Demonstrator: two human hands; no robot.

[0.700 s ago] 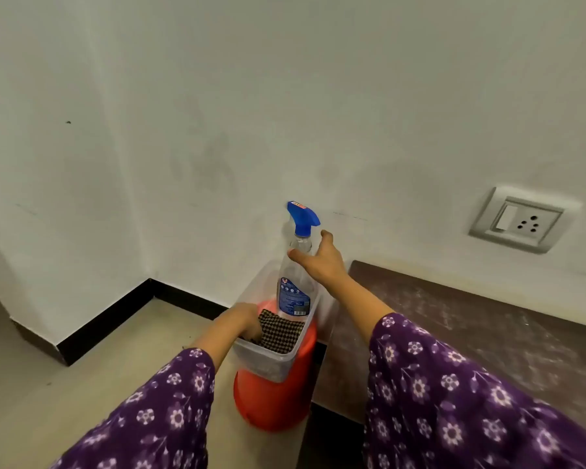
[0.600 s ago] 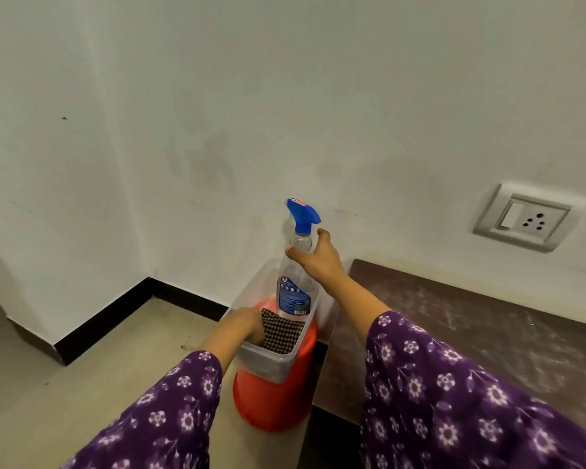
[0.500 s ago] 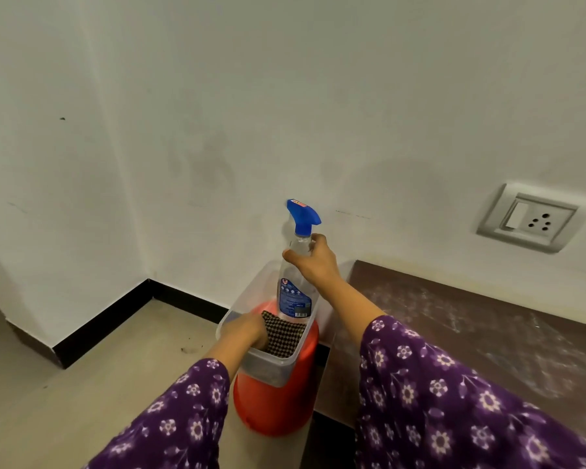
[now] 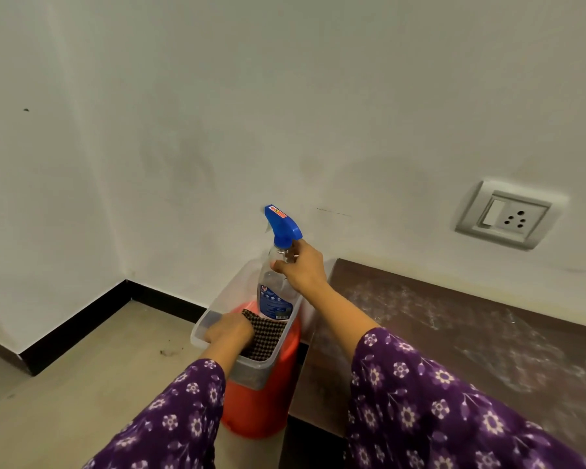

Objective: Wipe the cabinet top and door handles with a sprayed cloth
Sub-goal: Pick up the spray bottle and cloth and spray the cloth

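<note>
Right hand [image 4: 303, 269] curls its fingers round the clear spray bottle [image 4: 274, 294] below its blue trigger (left hand [image 4: 230, 331] at the checked cloth [image 4: 267, 337] in the tub [image 4: 251, 375], grip unseen).

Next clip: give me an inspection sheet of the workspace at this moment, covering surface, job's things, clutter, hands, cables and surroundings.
Surface: brown cabinet top, whitish smears across it.
Job's things: spray bottle stands upright in a clear bin; checked cloth lies in the same bin, in front of the bottle.
Clutter: the bin sits on an orange bucket beside the cabinet; dark specks on the floor.
Hands: right hand grips the bottle's neck; left hand is in the bin at the cloth's edge, its grip hidden.
Cables: nothing seen.
Surroundings: white wall with faint smudges, socket above the cabinet, black skirting.
</note>
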